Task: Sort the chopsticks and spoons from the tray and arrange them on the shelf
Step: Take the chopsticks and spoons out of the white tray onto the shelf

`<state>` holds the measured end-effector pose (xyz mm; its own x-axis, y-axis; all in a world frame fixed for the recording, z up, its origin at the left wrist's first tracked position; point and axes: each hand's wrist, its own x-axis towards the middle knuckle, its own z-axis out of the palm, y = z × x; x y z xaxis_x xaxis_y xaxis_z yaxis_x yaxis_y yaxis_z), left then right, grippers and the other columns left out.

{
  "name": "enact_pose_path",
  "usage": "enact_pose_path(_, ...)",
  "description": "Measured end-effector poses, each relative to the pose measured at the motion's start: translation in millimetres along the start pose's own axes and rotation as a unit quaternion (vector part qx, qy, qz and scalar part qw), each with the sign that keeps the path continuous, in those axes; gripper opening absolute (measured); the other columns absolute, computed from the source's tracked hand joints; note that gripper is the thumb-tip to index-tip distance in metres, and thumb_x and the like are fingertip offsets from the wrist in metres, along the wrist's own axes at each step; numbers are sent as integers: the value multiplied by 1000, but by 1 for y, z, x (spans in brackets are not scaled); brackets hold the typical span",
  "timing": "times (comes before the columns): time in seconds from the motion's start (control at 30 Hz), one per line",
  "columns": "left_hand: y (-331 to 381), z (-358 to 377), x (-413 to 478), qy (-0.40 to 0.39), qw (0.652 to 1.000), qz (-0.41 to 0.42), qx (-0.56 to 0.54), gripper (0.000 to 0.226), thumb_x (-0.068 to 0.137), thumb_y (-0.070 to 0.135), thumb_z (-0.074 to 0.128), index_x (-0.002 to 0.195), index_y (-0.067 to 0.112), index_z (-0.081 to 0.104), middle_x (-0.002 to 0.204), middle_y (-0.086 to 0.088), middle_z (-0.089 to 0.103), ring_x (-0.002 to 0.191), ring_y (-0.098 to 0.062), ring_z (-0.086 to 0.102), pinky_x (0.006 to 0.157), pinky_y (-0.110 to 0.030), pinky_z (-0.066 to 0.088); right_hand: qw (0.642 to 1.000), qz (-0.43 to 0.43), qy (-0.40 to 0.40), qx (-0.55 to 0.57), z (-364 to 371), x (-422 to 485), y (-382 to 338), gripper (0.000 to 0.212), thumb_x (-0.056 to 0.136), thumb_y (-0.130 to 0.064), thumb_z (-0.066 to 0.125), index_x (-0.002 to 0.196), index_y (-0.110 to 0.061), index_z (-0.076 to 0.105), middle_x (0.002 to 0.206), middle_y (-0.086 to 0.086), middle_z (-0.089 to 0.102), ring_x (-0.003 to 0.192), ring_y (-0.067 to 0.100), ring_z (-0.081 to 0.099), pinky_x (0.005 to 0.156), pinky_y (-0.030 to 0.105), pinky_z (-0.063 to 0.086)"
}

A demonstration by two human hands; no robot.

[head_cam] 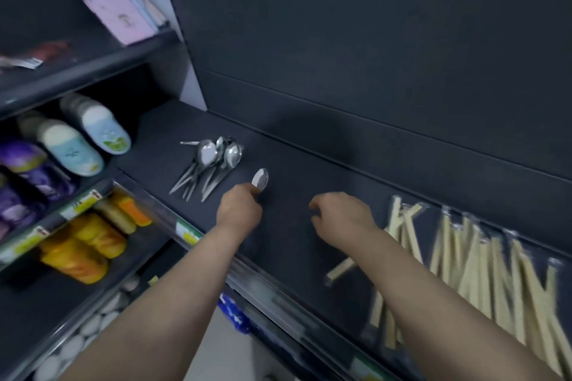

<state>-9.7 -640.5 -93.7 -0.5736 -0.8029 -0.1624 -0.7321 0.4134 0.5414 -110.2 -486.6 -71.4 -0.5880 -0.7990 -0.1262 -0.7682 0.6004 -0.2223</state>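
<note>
Spoon (pixel 260 179) of light, stiff, slick steel, pinched by its handle in the left hand (pixel 240 206) over the dark shelf (pixel 294 226), just right of the spoon pile (pixel 210 164); the handle likely grips best. Right hand (pixel 340 213) hangs loosely curled, seemingly empty, near wrapped chopsticks (pixel 464 263)

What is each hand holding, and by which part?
The left hand holds a spoon by its handle, just below the bowl, which sticks out past the fingers. The right hand appears to hold nothing.
</note>
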Motion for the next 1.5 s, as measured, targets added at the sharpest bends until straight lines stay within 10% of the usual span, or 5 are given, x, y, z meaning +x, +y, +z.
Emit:
enact_pose_path(0.47,-6,-16,83,28,961,225,156,46,76,-2,50,116,14,65,118,-10,61,110,-34,51,90,-39,46,998,57,11,-24,11,52,-39,27,94,-26,50,118,-29,62,120,-1,61,112,24,56,87,31,42)
enact_pose_path(0.9,189,91,-124,-161,861,480,46,24,88,18,52,103,27,69,102,4,73,102,-22,65,87,-37,52,926,318,188,-79,-41,-180,114,23,90,-29,48,106,-29,64,107,-2,67,105,24,61,81,33,41)
enact_pose_path(1.17,289,166,-304,-189,836,512,-64,24,90,14,53,102,23,71,100,6,72,96,-15,66,86,-32,53,890,397,200,-102,-52,-370,227,24,91,-29,48,108,-32,65,105,-2,67,99,26,63,71,31,45)
enact_pose_path(1.5,324,216,-368,-197,853,469,118,29,90,4,46,102,15,70,110,-3,68,96,-23,63,80,-33,55,873,461,156,-25,-34,-460,304,36,87,-10,49,110,-32,66,98,-3,68,85,23,63,65,28,46)
